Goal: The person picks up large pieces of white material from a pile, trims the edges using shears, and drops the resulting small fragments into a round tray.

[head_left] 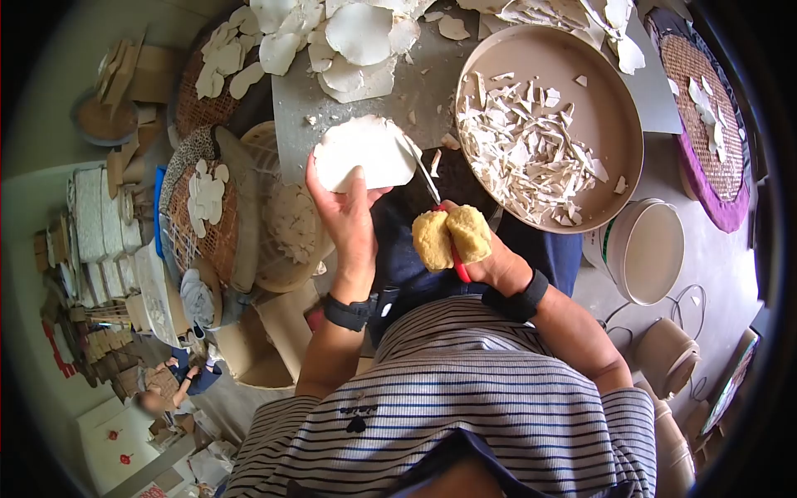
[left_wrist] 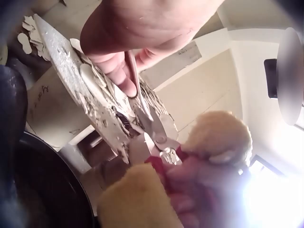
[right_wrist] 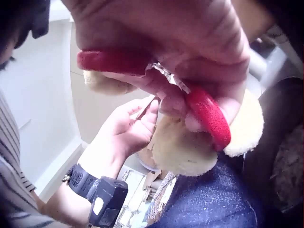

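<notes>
My left hand [head_left: 344, 217] pinches a flat, white, rounded slice [head_left: 365, 153] between thumb and fingers, its lower edge cut straight. In the left wrist view the slice [left_wrist: 138, 90] appears edge-on as a thin sheet. My right hand [head_left: 501, 266] grips red-handled scissors [head_left: 429, 178], whose blades reach the slice's right edge. Thick yellow foam pads [head_left: 469, 234] are on the scissors' handles. In the right wrist view, fingers curl through the red handle loops [right_wrist: 206, 111]. A narrow white offcut [head_left: 435, 163] shows beside the blades.
A round tan tray [head_left: 606, 100] with many white strips stands at the right. More slices [head_left: 359, 35] pile on the grey board [head_left: 290, 108] ahead. Woven baskets [head_left: 249, 249] are at left, a white bucket [head_left: 652, 253] at right. Another person [head_left: 183, 378] is far left.
</notes>
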A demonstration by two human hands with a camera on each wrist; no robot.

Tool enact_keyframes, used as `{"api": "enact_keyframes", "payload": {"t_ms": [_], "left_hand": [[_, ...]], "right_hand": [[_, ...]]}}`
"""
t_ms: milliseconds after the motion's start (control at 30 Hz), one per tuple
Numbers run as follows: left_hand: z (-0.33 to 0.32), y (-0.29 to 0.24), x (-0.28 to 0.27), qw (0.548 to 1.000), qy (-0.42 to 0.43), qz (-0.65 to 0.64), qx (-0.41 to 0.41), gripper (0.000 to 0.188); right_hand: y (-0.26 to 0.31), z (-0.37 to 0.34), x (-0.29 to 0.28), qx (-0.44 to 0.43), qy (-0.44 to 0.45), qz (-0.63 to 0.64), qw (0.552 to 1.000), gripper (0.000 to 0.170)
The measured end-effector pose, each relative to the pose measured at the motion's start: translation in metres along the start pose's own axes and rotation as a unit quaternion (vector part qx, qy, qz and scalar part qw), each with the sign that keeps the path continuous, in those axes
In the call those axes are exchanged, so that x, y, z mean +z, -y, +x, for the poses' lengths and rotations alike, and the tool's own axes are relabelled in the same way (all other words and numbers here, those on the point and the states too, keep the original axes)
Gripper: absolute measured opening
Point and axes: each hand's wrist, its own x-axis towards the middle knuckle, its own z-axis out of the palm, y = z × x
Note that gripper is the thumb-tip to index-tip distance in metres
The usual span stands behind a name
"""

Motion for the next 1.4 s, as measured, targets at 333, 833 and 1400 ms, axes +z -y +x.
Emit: {"api": "enact_keyframes", "payload": {"t_ms": [333,833,1400], "left_hand": [[0.018,0.000,-0.012,0.997,0.056,0.041,-0.026,0.067],[0.026,-0.012,-0.019,0.997,0.057,-0.043,0.008,0.080],[0.038,-0.031,-0.035,0.860,0.254,0.304,0.321,0.012]], "right_hand": [[0.021,-0.008,0.029,-0.084,-0.016,-0.601,0.794,0.019],[0.020,-0.018,0.010,-0.046,0.036,-0.454,0.889,0.026],[0.017,-0.024,0.024,0.124,0.135,0.381,0.906,0.030]]}}
